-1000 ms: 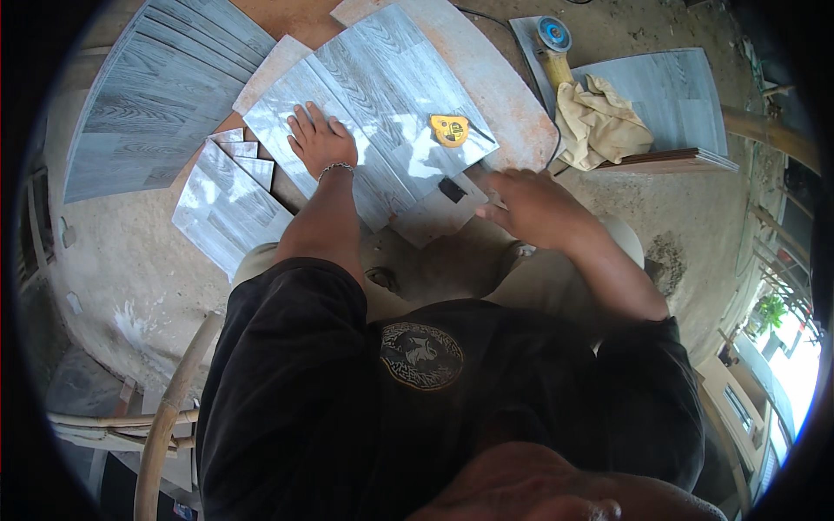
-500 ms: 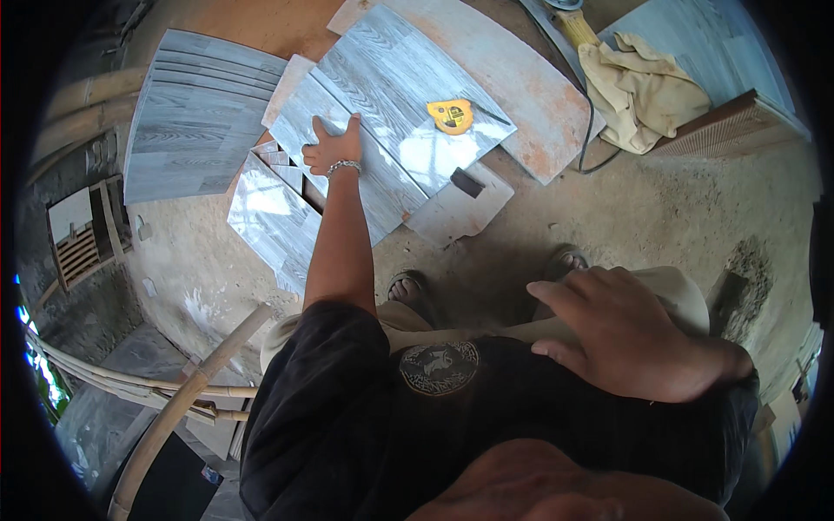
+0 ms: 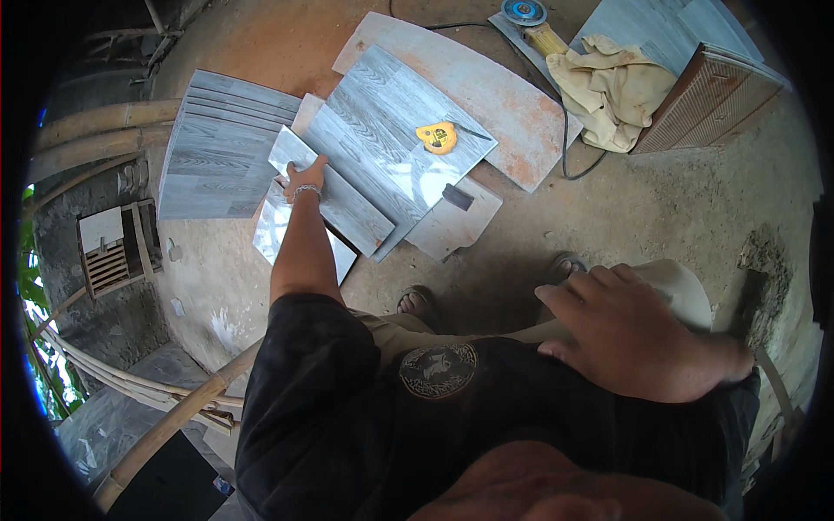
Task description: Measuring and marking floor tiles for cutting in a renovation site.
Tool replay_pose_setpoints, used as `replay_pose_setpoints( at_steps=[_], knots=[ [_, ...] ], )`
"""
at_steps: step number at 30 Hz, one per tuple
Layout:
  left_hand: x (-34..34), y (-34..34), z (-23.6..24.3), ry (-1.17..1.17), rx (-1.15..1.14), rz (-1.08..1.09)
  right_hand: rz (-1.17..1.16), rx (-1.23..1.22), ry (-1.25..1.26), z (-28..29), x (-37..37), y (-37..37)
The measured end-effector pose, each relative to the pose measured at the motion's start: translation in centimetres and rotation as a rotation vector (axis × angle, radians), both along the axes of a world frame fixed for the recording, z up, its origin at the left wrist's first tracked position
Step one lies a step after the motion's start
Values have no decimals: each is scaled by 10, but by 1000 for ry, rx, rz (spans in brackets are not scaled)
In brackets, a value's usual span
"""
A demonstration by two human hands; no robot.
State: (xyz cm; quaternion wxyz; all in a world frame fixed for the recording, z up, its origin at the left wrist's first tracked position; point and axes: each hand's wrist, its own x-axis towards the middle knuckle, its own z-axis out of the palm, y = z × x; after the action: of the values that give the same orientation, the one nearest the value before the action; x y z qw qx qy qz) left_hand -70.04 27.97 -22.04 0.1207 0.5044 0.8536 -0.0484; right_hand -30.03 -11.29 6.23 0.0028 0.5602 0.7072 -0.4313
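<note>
My left hand (image 3: 305, 176), with a bracelet at its wrist, is closed on a narrow grey wood-patterned tile strip (image 3: 354, 208). The strip is lifted and tilted over the edge of a larger matching tile (image 3: 369, 100). On that larger tile lies a yellow tape measure (image 3: 437, 137). A small dark block (image 3: 457, 197) sits at the tile's near right corner. Partly under the strip is another glossy tile piece (image 3: 271, 227). My right hand (image 3: 618, 328) rests on my right thigh near the knee, its fingers stretched out and holding nothing.
Stacked grey tiles (image 3: 221, 165) stand at the left. A pale slab (image 3: 512, 113) lies under the large tile. At the back right are an angle grinder (image 3: 526, 15) with a blue disc, its black cord (image 3: 566, 143), a beige cloth (image 3: 608, 91) and brown-backed tiles (image 3: 717, 100). A bamboo pole (image 3: 174, 425) crosses the lower left.
My left hand lay spread over the strip before; now it grips the strip and has raised it, shifting it left off the larger tile. The right hand stays on the thigh.
</note>
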Motion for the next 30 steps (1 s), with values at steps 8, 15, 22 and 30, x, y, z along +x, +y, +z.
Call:
replay_pose_setpoints(
  at_steps=[8,15,22,30],
  knots=[
    [-166,57,61,-187,-28,-191,-84,34,-66,1,-12,17],
    [-247,-25,31,-242,-42,-170,-187,-123,-130,-6,-28,32],
    [-297,-92,-72,-139,35,169,-308,-238,-245,-26,-55,49],
    [-271,-94,-73,5,-38,163,-325,-367,-271,-35,-84,65]
  ],
)
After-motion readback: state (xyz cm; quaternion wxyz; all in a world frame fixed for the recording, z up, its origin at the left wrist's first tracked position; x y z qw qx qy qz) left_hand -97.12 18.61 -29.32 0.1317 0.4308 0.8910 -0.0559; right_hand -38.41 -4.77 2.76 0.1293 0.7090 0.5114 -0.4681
